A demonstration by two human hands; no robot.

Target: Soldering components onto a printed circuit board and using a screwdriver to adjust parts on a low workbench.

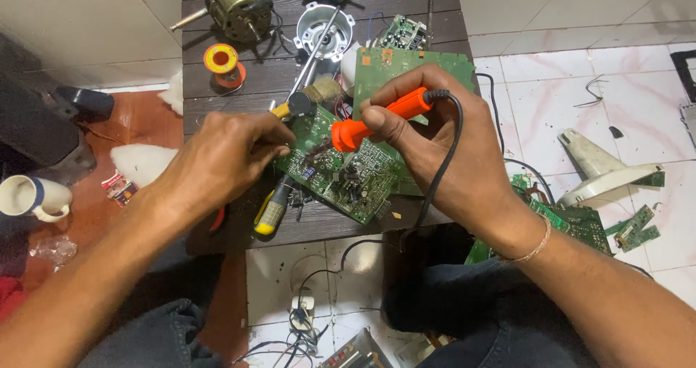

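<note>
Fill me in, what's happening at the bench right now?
A person sits at a dark wooden table. The right hand holds an orange soldering iron, tip down on a green circuit board. The left hand pinches something at the board's left edge; what it is cannot be made out. A solder spool, a motor and a yellow-handled screwdriver lie nearby.

orange soldering iron with a black cord, tilted, tip pointing toward 8 o'clock onto the green circuit board, which lies flat and skewed on the dark slatted table.
</note>
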